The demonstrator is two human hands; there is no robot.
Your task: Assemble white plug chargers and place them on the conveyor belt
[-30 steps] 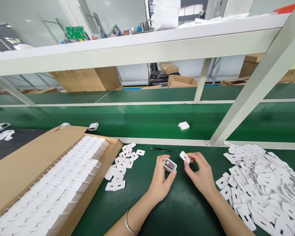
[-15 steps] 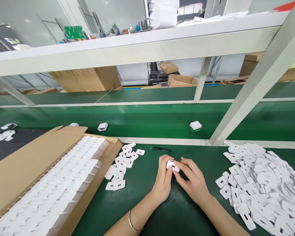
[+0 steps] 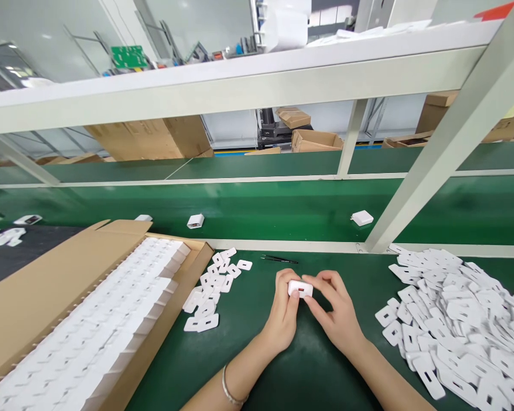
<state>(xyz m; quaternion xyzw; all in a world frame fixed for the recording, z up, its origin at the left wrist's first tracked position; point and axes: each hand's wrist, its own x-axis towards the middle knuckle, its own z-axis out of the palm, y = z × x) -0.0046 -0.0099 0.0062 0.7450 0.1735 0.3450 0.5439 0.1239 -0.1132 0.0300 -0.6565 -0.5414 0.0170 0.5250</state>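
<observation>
A small white charger block point(image 3: 300, 289) with a white cover piece pressed on its end sits between my two hands above the green table point(image 3: 257, 342). My left hand point(image 3: 282, 314) grips it from the left, a bracelet on that wrist. My right hand point(image 3: 334, 311) closes on it from the right, fingertips on the cover. A small pile of white cover pieces point(image 3: 212, 291) lies just left of my hands. A big heap of the same white pieces point(image 3: 454, 319) lies to the right.
An open cardboard box point(image 3: 81, 319) packed with rows of white chargers fills the left. Black tweezers point(image 3: 278, 260) lie beyond my hands. Loose white chargers point(image 3: 362, 218) point(image 3: 196, 221) ride the green conveyor belt behind. A slanted white frame post point(image 3: 437, 154) rises at right.
My right hand brought the white cover piece onto the charger in my left hand, and both hands now press it together. The chargers on the conveyor drifted to the right.
</observation>
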